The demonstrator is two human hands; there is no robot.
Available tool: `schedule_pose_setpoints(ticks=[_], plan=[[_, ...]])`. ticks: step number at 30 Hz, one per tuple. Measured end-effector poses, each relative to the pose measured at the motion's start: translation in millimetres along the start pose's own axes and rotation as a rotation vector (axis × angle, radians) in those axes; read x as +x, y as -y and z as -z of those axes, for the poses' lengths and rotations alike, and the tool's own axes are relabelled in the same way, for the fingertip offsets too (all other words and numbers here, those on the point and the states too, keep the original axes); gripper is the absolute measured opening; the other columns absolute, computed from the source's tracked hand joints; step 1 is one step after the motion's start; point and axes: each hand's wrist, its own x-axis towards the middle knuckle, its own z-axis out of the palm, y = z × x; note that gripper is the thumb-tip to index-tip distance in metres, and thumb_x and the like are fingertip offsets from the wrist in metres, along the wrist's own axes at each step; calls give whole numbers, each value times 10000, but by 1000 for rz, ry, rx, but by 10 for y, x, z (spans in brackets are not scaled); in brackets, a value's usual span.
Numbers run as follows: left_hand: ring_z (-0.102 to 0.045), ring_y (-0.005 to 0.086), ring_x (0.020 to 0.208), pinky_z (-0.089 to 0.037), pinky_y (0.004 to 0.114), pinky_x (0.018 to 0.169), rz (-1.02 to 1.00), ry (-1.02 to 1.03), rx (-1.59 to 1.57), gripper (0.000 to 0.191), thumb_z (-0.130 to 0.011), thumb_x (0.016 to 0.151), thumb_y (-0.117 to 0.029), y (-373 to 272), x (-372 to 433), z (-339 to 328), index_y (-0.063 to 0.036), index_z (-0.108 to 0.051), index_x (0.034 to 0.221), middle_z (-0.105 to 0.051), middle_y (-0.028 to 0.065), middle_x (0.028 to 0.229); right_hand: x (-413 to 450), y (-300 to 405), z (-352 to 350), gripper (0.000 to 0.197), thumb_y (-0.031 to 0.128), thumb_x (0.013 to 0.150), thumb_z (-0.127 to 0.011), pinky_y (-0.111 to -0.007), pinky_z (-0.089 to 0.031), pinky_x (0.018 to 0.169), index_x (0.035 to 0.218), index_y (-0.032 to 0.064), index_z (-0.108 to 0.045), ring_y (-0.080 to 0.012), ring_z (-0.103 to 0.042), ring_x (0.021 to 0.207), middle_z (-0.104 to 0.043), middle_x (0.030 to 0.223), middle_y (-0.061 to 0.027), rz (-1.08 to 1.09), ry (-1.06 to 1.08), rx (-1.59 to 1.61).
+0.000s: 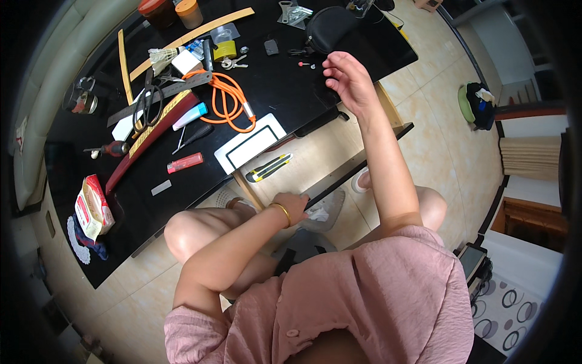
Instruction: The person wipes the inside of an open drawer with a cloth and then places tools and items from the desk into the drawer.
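Observation:
My left hand (291,207), with a gold bangle on its wrist, is closed over the front panel (338,178) of a pulled-out drawer. In the drawer lies a yellow and black utility knife (269,167). My right hand (349,81) is raised over the black table's edge, fingers loosely bent and apart, with nothing seen in it. Nearest to it are a black zip case (332,29) and a small red-headed piece (303,64). A white board with a black outline (250,143) overhangs the table edge by the drawer.
On the black table (136,218) lie an orange cable (227,98), a steel ruler (195,81), scissors (150,107), a dark red curved strip (152,141), a red lighter (185,163), a screwdriver (113,149), a yellow padlock (224,51) and a tissue pack (94,207).

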Motion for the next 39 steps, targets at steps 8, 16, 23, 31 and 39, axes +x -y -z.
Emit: schedule_pose_setpoints(ticks=[8,16,23,31,39], plan=[[-641,333,961,-520,429,778,0,17,16,496,-580,889,-447,22,-3,-12,-54,-501,1180,-662,160,1017,161,-26,-145,216,226,837,-710,-254,-475,596,936,46,-645,-120,-579,627,-603,707,-24,129,-101,-825],[-641,336,955,-518,431,782,-5,1,23,482,-581,889,-439,10,-4,-17,-54,-512,1171,-663,163,1003,138,-61,-227,213,228,814,-720,-300,-489,637,896,41,-659,-179,-602,641,-616,682,-58,306,-158,-1454],[-638,337,964,-515,434,790,-2,-4,7,480,-583,888,-437,16,-8,-18,-52,-515,1167,-663,163,1007,55,79,0,96,139,887,-597,-188,-358,455,893,44,-595,-86,-504,606,-582,770,-40,-134,26,349],[-637,344,966,-512,438,800,-1,-1,4,471,-584,884,-437,15,1,-19,-59,-522,1158,-664,167,1017,189,-43,-264,217,192,841,-684,-245,-416,531,978,25,-671,-90,-516,573,-560,649,13,170,-61,-871],[-650,350,921,-518,440,777,-4,-30,-15,450,-601,873,-422,22,-18,-20,-50,-534,1117,-677,167,963,215,-80,-417,232,299,787,-727,-352,-499,649,893,96,-688,-255,-636,679,-636,690,-82,229,-124,-1416]])
